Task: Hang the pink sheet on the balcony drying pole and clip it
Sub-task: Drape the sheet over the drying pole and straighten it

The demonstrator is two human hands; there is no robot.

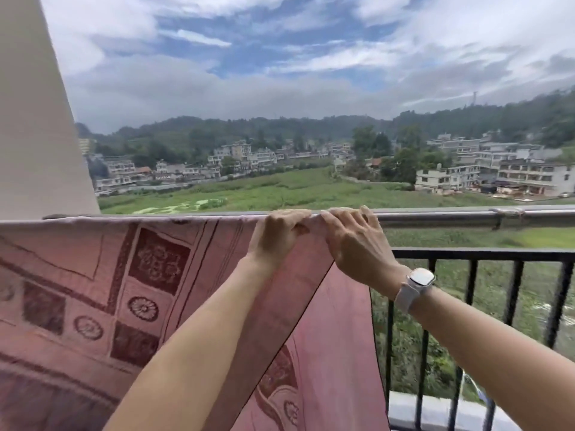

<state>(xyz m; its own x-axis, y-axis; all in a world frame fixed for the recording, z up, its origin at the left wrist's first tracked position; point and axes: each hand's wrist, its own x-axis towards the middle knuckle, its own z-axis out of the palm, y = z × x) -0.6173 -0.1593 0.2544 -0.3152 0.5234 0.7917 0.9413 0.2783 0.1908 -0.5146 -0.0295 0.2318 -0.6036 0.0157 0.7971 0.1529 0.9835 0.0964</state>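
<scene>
The pink sheet [93, 290] runs off the left and bottom edges, its far half hidden.

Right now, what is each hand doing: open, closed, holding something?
Left hand: fingers curled over the pink sheet at the pole.
Right hand: pinching the sheet's top edge.

Broad daylight under broken cloud falls evenly on my forearms, casting only soft shadows. The wide lens bows the drying pole [435, 216] and tilts the white pillar [34, 119] at the left edge. Compression softens the distant houses; the railing [466, 255] smears toward the right corner.
</scene>
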